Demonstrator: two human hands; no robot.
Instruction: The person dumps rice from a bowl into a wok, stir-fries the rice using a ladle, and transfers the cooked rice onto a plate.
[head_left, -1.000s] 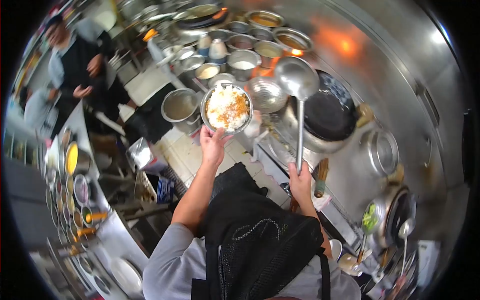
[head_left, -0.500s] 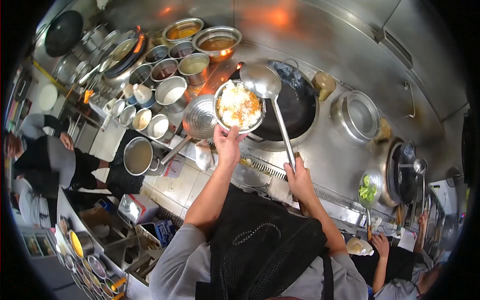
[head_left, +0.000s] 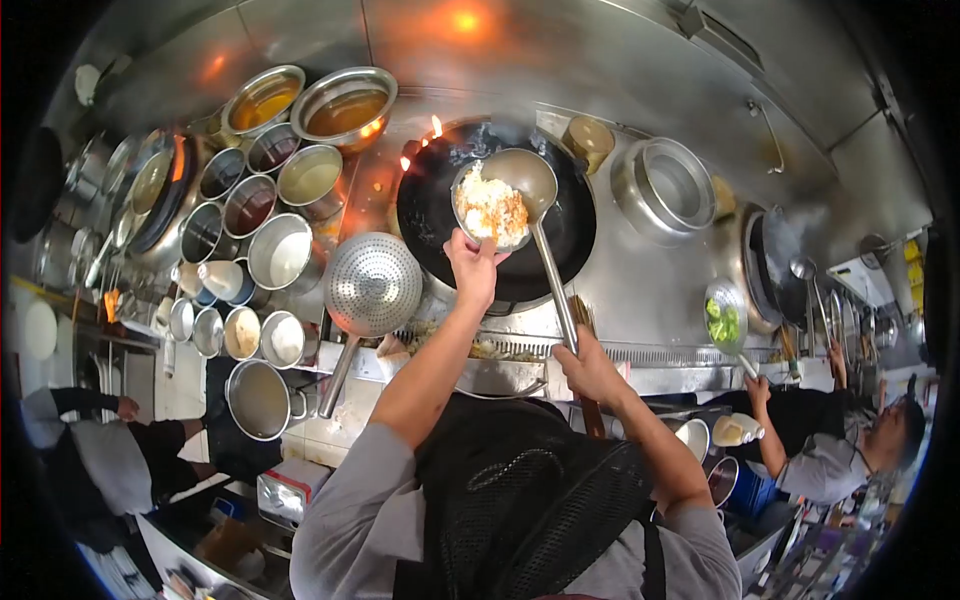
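My left hand [head_left: 474,268] grips the near rim of a small metal bowl that holds white food with orange-brown seasoning [head_left: 490,208]. The bowl is over a large black wok [head_left: 570,215], where flames show at the far left edge. My right hand [head_left: 588,368] is closed round the handle of a big metal ladle [head_left: 530,178]. The ladle's head is right beside and partly behind the bowl, also above the wok. Whether ladle and bowl touch is hard to tell.
Left of the wok lies a perforated strainer [head_left: 373,284], beside several metal pots of liquids and powders [head_left: 280,250]. Stacked metal pans [head_left: 675,185] stand at the right. A co-worker [head_left: 825,455] at the far right holds a strainer of green vegetables [head_left: 722,318]. Another person [head_left: 110,450] is at the left.
The view has swung to the right. The bowl and ladle are now together over the wok, both still held. The co-worker at the right has come into fuller view.
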